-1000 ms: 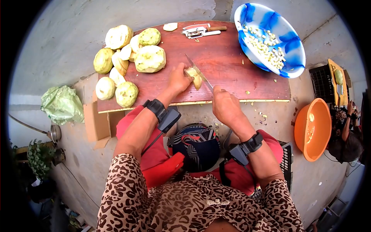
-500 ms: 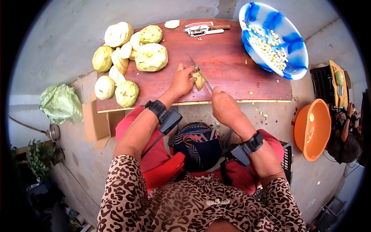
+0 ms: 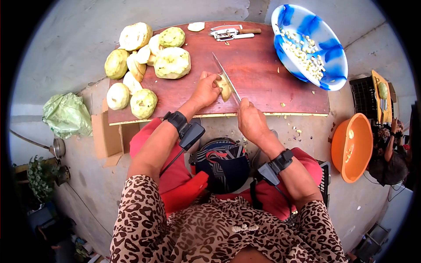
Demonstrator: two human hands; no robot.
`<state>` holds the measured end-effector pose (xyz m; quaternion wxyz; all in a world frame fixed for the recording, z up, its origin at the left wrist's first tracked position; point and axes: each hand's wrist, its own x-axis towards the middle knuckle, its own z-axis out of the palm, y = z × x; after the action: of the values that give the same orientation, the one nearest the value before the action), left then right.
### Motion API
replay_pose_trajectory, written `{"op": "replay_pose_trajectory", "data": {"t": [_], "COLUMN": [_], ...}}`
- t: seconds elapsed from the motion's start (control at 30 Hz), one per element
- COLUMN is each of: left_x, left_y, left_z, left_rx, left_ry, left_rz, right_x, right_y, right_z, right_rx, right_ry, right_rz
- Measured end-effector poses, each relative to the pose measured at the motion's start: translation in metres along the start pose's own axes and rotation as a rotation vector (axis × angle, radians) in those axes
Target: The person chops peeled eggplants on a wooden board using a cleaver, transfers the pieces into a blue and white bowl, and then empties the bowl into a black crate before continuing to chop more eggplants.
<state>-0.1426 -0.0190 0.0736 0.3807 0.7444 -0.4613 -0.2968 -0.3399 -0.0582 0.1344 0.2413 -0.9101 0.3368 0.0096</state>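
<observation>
My left hand (image 3: 206, 91) is closed on a pale yellow-green vegetable piece (image 3: 225, 89) over the red-brown table (image 3: 254, 70). In my right hand (image 3: 251, 119) is the handle of a knife (image 3: 226, 78). Its long blade slants up and left, along the right side of the piece. Several peeled, pale round vegetables (image 3: 172, 63) and cut wedges (image 3: 136, 69) lie at the table's left. At the back are a white cut piece (image 3: 196, 26) and peelers (image 3: 232, 33), one with a wooden handle and one with a white handle.
A blue-and-white basin (image 3: 280, 19) holding small pale cubes leans at the table's right. An orange tub (image 3: 338, 151) stands on the floor near another person (image 3: 388, 160). At left are a green plastic bag (image 3: 68, 115) and a cardboard box (image 3: 106, 138).
The knife blade has shifted up from the piece and stands more clearly beside it. My right hand has moved slightly left. My left hand keeps its hold.
</observation>
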Motion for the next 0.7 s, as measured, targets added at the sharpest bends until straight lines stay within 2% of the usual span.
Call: {"op": "replay_pose_trajectory", "data": {"t": [0.5,0.7], "left_x": [-0.003,-0.003], "left_y": [0.005,0.001], "left_z": [-0.002,0.0], "left_rx": [0.056,0.05], "left_ry": [0.017,0.031], "left_rz": [0.021,0.034], "right_x": [-0.008,0.002], "right_y": [-0.013,-0.006], "right_z": [-0.031,-0.003], "right_rx": [-0.043,-0.025], "right_ry": [-0.079,-0.085], "right_rz": [-0.038,-0.044]}}
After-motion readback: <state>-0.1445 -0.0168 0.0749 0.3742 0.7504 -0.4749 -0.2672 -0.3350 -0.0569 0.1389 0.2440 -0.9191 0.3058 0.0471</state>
